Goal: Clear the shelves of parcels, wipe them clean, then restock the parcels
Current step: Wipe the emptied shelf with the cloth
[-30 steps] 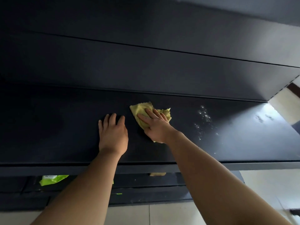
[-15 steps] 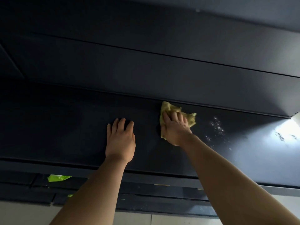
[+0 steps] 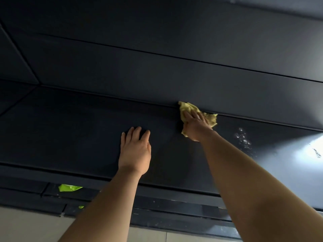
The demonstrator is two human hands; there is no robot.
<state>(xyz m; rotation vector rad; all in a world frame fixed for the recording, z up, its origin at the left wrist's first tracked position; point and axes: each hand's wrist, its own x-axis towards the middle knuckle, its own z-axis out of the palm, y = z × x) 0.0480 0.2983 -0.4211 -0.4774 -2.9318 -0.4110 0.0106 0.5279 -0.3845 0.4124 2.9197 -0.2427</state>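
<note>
Head view. Cloth (image 3: pixel 187 109) is pressed under right hand (image 3: pixel 195 127), fingers straight, close together. Droplets (image 3: pixel 243 138) are seen right of cloth, on the shelf (image 3: pixel 70 130); left hand (image 3: pixel 134 151) is laid flat left of cloth.

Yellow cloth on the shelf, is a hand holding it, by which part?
Not gripped: the right hand presses flat on the middle of the yellow cloth, at the back of the shelf. The left hand holds nothing.
</note>
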